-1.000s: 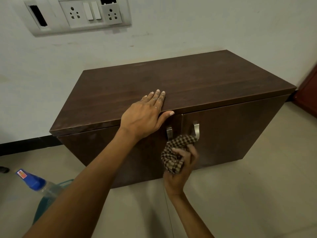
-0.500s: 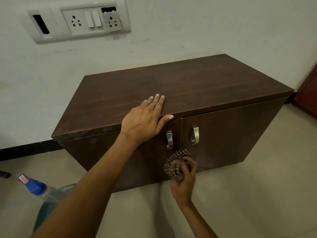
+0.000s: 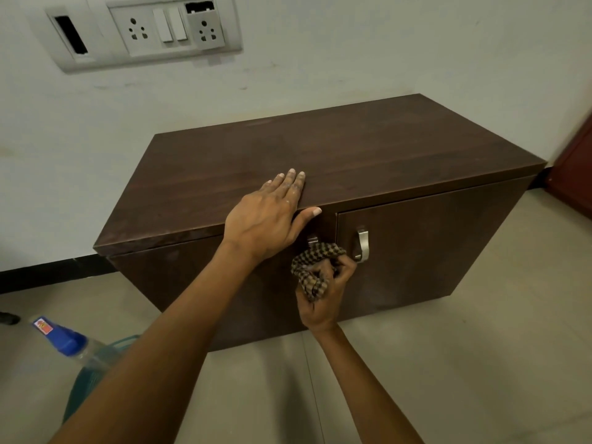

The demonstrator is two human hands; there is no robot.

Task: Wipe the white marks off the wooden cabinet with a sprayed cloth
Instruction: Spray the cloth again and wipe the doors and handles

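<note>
A low dark wooden cabinet [image 3: 384, 161] stands against the white wall, with two front doors and metal handles [image 3: 362, 245]. My left hand [image 3: 269, 216] lies flat on the front edge of its top, fingers straight, thumb hanging over the edge. My right hand [image 3: 323, 296] grips a bunched brown checked cloth [image 3: 312, 267] against the left door, just below its handle and beside the door gap. The left handle is mostly hidden behind the cloth and my thumb. I see faint pale smudges on the right door's lower part.
A spray bottle with a blue cap [image 3: 67, 342] stands on the tiled floor at lower left, beside a teal basket [image 3: 83, 386]. A switch and socket panel [image 3: 144, 27] is on the wall above. A reddish door [image 3: 573, 174] is at the right edge.
My right hand with the cloth went down the door front, then came back up to just below the handles. My left hand stayed on the top edge.
</note>
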